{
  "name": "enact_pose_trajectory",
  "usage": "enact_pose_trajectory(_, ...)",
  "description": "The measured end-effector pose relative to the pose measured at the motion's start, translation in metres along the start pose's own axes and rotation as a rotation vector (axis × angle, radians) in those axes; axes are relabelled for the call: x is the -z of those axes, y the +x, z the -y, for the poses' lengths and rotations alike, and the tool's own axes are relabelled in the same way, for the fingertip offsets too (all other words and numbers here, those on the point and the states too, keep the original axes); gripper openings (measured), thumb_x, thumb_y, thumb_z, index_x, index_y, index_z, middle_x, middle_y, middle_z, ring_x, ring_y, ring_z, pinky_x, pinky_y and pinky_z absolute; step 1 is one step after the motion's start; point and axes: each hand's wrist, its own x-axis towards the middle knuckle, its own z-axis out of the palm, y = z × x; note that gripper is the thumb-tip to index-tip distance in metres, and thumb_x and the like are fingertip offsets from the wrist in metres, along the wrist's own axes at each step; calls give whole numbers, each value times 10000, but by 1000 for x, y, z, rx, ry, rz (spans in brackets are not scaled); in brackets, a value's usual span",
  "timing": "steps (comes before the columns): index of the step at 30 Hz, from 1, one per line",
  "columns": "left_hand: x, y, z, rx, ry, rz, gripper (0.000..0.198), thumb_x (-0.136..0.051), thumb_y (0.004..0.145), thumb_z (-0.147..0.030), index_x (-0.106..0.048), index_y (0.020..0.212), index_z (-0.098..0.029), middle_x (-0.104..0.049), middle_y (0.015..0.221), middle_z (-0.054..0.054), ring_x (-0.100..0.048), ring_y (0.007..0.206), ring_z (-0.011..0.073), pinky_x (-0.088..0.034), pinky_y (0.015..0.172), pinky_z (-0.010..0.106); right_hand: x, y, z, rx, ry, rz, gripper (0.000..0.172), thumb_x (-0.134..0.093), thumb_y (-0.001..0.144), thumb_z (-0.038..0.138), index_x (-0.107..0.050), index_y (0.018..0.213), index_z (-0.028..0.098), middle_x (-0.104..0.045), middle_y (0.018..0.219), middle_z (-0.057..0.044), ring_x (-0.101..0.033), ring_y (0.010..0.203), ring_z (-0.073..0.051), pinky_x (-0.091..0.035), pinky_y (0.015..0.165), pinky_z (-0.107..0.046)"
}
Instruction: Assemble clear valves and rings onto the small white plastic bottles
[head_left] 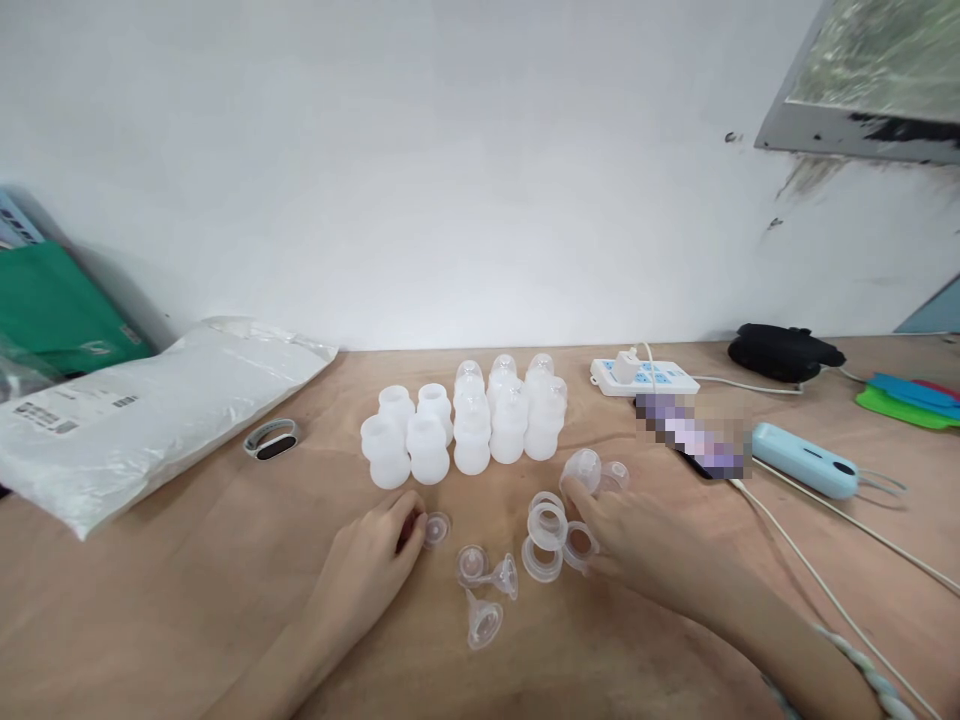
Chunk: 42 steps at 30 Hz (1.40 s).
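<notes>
My left hand (382,545) rests on the table with its fingers curled at the edge of a clear round nipple piece (436,530); whether it grips the piece is unclear. At the right, my right hand (604,515) has its fingertips on a clear dome cap (582,470). Several translucent rings (542,560) lie beside that hand. Between the hands are more clear nipple pieces (485,622), some on their sides. Behind them stand open white bottles (390,465), and to their right several white bottles with clear domed tops (472,445).
A white plastic package (165,410) and a grey wristband (274,440) lie left. At right are a power strip (671,378), a phone (697,440), a light blue device (806,462), cables and a black pouch (784,350). A wall (450,180) stands behind.
</notes>
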Motion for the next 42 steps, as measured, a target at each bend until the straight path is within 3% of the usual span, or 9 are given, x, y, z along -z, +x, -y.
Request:
enact_pose_trajectory(4,1,0,-1,-3,-3,2,219,-334,952,-269,-493,803,-243,-709,870,40,-659,780,251,-357,625,301,6,-1,-1,47,57,-70,214,-595,811,61,-546,986,173,-666,748,-48,-648,650,-226,-305,485,-253)
enact_pose_trajectory(9,-1,0,1,-14,-36,-5,195,-337,950,-255,-503,850,-237,-710,891,46,-661,792,251,-371,640,309,17,7,3,124,121,-292,60,-571,914,137,-545,879,178,-663,729,-25,-628,637,-196,-394,549,-267)
enact_pose_trajectory(14,-4,-1,2,-32,-25,-25,161,-334,939,-241,-479,868,-236,-696,859,49,-661,784,261,-371,637,315,40,36,18,282,-120,-624,54,-584,914,127,-635,919,145,-710,954,-119,-626,922,-292,-462,787,-406)
enact_pose_trajectory(19,-6,0,5,-36,-49,-25,157,-296,946,-209,-437,886,-244,-699,853,44,-672,781,256,-376,642,316,47,82,39,283,-232,-811,414,-612,944,330,-573,1262,68,-534,1409,-219,-400,1349,-401,-302,1089,-595)
enact_pose_trajectory(25,-5,-5,6,-59,-105,-104,137,-309,953,-230,-440,921,-251,-693,806,11,-671,710,237,-389,617,303,40,97,49,305,-170,-815,289,-707,881,283,-648,1104,108,-596,1334,-181,-366,1409,-377,-191,1186,-613)
enact_pose_trajectory(29,-6,-5,6,-134,-182,-185,199,-356,905,-204,-525,1004,-237,-689,926,36,-666,798,240,-447,682,324,47,65,42,340,-62,-918,156,-688,898,280,-658,991,158,-617,1299,-145,-388,1388,-358,-188,1177,-611)
enact_pose_trajectory(32,-8,-2,6,-272,-282,-124,351,-364,803,-111,-595,1047,-213,-653,1111,71,-642,967,244,-481,826,354,48,40,31,381,85,-984,130,-621,946,304,-625,992,183,-632,1248,-135,-469,1301,-333,-294,1112,-582)
enact_pose_trajectory(38,-8,-3,0,-313,-420,-1,278,-344,753,-78,-593,756,-202,-643,806,51,-621,787,225,-483,724,330,29,14,7,373,463,-930,151,-552,983,329,-555,1066,203,-641,1093,-99,-614,938,-222,-515,806,-369)
enact_pose_trajectory(42,-8,-10,-3,-291,-540,-37,319,-298,890,-146,-610,866,-204,-657,793,46,-621,737,210,-485,697,322,5,13,4,184,724,-912,143,-548,961,340,-563,1044,225,-642,959,-60,-599,742,-183,-515,654,-318)
